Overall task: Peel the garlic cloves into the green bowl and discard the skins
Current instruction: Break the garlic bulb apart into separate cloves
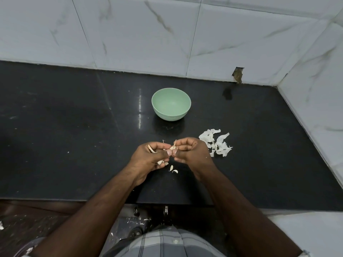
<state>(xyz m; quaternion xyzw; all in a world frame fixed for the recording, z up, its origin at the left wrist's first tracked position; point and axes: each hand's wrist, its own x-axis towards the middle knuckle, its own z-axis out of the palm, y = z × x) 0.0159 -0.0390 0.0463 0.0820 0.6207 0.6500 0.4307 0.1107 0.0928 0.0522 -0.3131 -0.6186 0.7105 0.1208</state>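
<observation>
Starting on the left: the black countertop (55,127) has a few pale smudges and specks, otherwise it's just shiny dark stone running back to the white marble-look wall tiles (130,34).

Moving in, the left hand (148,160) sits above the counter near the front edge, fingers curled around a bunch of garlic cloves (160,161). You can see pale bits poking out between the fingers and under the palm, so it's clearly gripping more than one piece.

Right against it, thumbs nearly touching, both hands pinch one garlic clove (173,146) between their fingertips, with a papery strand sticking up from it. The right hand (191,151) has its fingers curled in tight on that clove.

Just below the hands, two small skin scraps (173,169) lie on the counter.

Behind the hands, further back toward the wall, the green bowl (171,104) stands upright, and I can't see anything in it.

To the right of the right hand, just beside it, there's a loose pile of white garlic skins (216,142) on the counter.

Far right, a chipped notch in the tile (238,75) shows where wall meets counter.
</observation>
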